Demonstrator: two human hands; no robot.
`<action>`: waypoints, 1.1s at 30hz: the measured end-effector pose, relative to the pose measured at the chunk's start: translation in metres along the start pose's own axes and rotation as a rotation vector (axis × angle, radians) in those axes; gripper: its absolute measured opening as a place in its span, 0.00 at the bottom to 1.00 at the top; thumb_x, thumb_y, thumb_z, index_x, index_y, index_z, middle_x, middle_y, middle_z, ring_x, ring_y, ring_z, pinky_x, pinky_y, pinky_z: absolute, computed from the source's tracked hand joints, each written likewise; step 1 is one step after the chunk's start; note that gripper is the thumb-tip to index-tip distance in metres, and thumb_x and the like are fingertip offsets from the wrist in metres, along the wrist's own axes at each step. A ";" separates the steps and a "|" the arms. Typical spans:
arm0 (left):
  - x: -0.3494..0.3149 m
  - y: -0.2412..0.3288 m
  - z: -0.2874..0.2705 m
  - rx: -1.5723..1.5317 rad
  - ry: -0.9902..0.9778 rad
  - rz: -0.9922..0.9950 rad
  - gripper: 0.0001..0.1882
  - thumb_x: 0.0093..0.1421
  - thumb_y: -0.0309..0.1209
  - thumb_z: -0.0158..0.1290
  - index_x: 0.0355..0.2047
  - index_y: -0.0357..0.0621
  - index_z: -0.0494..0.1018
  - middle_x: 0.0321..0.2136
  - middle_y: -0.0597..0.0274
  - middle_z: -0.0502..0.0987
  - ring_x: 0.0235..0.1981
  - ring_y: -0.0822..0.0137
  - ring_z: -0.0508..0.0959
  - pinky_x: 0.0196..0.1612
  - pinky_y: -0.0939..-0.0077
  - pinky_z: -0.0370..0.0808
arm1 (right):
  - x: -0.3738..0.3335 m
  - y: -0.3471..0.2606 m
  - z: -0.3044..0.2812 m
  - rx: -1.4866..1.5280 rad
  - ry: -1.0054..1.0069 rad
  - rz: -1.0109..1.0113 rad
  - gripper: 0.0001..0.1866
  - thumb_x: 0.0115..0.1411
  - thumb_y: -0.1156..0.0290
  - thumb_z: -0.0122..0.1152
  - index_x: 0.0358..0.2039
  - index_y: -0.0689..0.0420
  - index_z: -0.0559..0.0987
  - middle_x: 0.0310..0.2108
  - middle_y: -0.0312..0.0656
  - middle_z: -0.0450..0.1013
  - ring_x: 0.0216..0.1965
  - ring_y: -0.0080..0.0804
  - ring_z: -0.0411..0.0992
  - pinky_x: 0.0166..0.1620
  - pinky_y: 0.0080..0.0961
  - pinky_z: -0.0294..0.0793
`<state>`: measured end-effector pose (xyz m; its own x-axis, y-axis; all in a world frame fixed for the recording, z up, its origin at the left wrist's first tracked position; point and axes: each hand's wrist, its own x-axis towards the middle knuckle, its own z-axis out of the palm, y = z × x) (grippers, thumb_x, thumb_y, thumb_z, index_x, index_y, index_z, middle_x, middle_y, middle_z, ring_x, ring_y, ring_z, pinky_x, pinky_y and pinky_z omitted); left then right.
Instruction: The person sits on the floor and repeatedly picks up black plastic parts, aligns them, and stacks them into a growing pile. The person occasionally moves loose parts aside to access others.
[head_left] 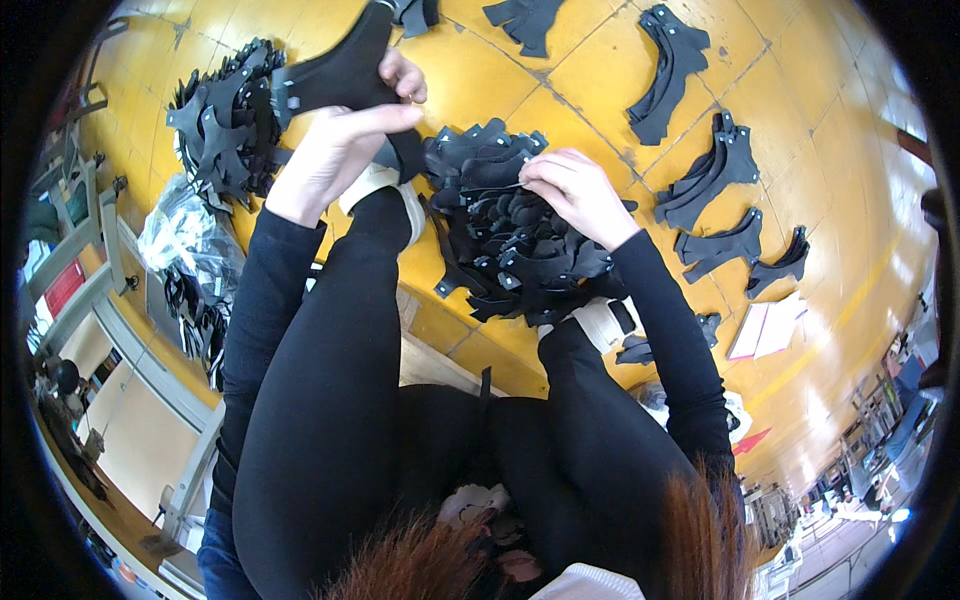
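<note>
My left hand (335,145) is closed around a curved black cut piece (345,70), perhaps more than one layered together, with small pale marks at its tips. It is raised over the floor, above my left shoe (412,212). Between my feet lies a large heap of similar black pieces (520,265), tangled and overlapping. My right hand (575,190) is at the heap's upper right, thumb and fingers pinched on the thin edge of one black piece (497,189).
Another heap of black pieces (222,135) stands at the left, above a clear plastic bag (190,235). Small fanned stacks (712,175) lie along the right on the yellow tiled floor (590,85). White papers (765,328) sit lower right. A metal frame (150,370) runs down the left.
</note>
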<state>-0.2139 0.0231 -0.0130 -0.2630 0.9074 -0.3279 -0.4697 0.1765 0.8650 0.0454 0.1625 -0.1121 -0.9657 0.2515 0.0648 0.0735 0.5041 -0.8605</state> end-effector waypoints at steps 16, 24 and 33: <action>-0.004 -0.003 -0.005 0.216 -0.392 -0.128 0.36 0.43 0.36 0.69 0.53 0.40 0.71 0.40 0.65 0.77 0.43 0.69 0.74 0.50 0.72 0.68 | 0.137 -0.094 -0.060 0.577 -0.094 0.212 0.07 0.63 0.74 0.62 0.41 0.60 0.80 0.30 0.35 0.77 0.31 0.20 0.74 0.39 0.19 0.73; -0.010 0.005 -0.021 -0.216 -0.180 -0.083 0.25 0.57 0.54 0.60 0.28 0.51 0.59 0.26 0.70 0.60 0.33 0.71 0.65 0.39 0.79 0.59 | 0.139 -0.003 -0.007 0.235 -0.009 0.231 0.09 0.61 0.66 0.63 0.40 0.56 0.81 0.37 0.36 0.80 0.38 0.29 0.77 0.42 0.25 0.73; -0.028 0.005 -0.027 0.020 0.305 0.136 0.09 0.60 0.28 0.60 0.40 0.43 0.74 0.33 0.73 0.73 0.33 0.81 0.71 0.37 0.86 0.65 | 0.060 0.047 0.037 -0.414 -0.211 0.103 0.07 0.57 0.66 0.64 0.34 0.51 0.79 0.30 0.34 0.73 0.43 0.34 0.72 0.54 0.37 0.62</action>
<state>-0.2313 -0.0121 -0.0096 -0.5636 0.7677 -0.3049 -0.3971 0.0718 0.9149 -0.0180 0.1706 -0.1679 -0.9744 0.1658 -0.1518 0.2236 0.7831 -0.5803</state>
